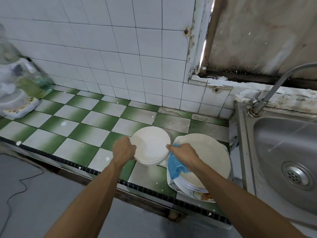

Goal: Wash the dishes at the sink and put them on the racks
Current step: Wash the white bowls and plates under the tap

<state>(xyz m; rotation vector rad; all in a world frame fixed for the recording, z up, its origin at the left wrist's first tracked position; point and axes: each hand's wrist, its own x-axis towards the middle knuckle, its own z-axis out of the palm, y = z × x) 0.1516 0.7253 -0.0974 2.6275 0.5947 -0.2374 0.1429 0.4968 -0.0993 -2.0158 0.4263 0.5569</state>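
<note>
A small stack of white plates (151,145) sits on the green-and-white tiled counter (82,127). My left hand (123,149) grips the left rim of its top plate. My right hand (183,154) holds a blue cloth (175,166) and its fingertips touch the right rim of the same plate. Under my right hand stands a taller stack of larger cream plates (209,152), with a patterned plate at the bottom. The steel sink (281,152) lies to the right, its drain (297,175) visible, and the tap (274,88) arches over it.
A glass jar and white containers (20,88) stand at the counter's far left by the tiled wall. A black-tiled edge (68,163) borders the counter front. A thin cable (18,188) lies on the grey floor below.
</note>
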